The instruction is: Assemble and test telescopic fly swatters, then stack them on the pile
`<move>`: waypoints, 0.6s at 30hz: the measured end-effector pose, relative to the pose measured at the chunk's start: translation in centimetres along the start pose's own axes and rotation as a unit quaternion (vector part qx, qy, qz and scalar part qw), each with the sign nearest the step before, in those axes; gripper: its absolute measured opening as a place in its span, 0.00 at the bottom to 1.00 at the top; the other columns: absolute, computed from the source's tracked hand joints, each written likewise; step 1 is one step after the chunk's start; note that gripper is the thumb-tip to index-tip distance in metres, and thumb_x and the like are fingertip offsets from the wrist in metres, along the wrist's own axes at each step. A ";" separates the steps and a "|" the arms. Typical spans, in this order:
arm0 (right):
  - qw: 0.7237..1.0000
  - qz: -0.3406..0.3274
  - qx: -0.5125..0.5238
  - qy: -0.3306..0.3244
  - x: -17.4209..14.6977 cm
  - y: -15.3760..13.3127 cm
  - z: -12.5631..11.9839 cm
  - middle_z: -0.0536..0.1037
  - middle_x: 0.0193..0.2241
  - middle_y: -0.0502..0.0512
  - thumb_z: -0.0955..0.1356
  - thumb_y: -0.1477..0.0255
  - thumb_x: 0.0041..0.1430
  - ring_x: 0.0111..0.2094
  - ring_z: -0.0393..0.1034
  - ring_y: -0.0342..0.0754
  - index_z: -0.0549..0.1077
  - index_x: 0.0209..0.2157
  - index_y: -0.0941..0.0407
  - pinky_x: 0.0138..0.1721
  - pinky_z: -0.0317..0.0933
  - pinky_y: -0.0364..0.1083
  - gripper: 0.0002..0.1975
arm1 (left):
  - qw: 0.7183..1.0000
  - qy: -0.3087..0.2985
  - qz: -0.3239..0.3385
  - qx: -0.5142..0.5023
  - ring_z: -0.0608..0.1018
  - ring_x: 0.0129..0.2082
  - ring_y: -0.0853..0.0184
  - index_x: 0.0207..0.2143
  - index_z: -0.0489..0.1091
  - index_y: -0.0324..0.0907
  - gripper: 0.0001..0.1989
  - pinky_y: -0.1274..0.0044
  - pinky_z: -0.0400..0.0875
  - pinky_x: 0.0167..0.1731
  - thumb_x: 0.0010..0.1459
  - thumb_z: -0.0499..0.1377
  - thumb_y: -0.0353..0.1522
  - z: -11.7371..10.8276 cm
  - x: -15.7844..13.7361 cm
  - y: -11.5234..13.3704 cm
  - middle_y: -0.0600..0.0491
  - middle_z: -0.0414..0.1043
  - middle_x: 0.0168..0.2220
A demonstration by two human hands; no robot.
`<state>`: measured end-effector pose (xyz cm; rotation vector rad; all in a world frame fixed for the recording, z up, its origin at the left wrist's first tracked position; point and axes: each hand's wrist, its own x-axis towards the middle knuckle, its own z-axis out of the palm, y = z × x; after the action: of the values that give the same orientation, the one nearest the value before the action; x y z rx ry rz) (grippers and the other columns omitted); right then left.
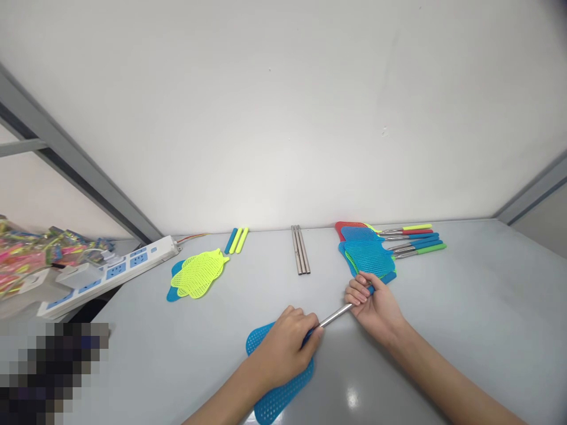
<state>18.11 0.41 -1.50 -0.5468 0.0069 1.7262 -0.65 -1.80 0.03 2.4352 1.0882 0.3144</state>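
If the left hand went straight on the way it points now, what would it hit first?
The left hand would most likely meet the right hand, curled round the blue handle; the metal rod of the swatter leads roughly that way. Depth is hard to judge from this single view.

Everything's spread out on one surface (465,307), backed by a wall (283,118). A power strip (148,257) is set along the left edge, with bagged stuff (44,254) piled beyond it, further left. Right of the strip some swatter heads (199,274) are stacked, and three grips (235,241) are lined up just behind and right of those. Three rods (302,251) are placed side by side mid-surface, near the wall. Over right, whole swatters (365,254) are heaped, handles pointing right. Up front, another swatter (283,398) is held between left hand (295,339) and right hand (370,301), head end left.
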 end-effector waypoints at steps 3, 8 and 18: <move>1.000 0.000 0.000 0.000 0.0 0.0 0.1 0.49 0.12 0.41 0.63 0.74 0.48 0.12 0.47 0.35 0.54 0.18 0.57 0.14 0.49 0.38 0.11 | 1.000 -0.002 0.000 0.003 0.63 0.27 0.68 0.26 0.60 0.41 0.15 0.75 0.58 0.32 0.59 0.39 0.36 -0.1 0.0 0.1 0.54 0.60 0.24; 1.000 0.002 0.013 0.008 0.0 0.1 0.1 0.49 0.12 0.41 0.63 0.75 0.48 0.12 0.46 0.35 0.54 0.18 0.57 0.14 0.48 0.38 0.11 | 1.000 -0.009 -0.003 0.007 0.63 0.27 0.69 0.25 0.59 0.41 0.15 0.75 0.57 0.32 0.59 0.39 0.36 -0.2 0.0 0.2 0.54 0.60 0.23; 0.999 0.005 0.029 0.011 0.0 0.2 0.0 0.48 0.12 0.42 0.62 0.76 0.48 0.12 0.45 0.35 0.54 0.18 0.57 0.13 0.47 0.38 0.11 | 1.000 -0.002 -0.013 0.008 0.63 0.28 0.69 0.25 0.59 0.41 0.14 0.75 0.57 0.32 0.59 0.40 0.35 0.1 -0.1 0.2 0.54 0.60 0.23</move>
<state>17.91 0.32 -1.55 -0.5223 0.0752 1.7237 -0.57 -1.97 0.04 2.4334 1.1238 0.2931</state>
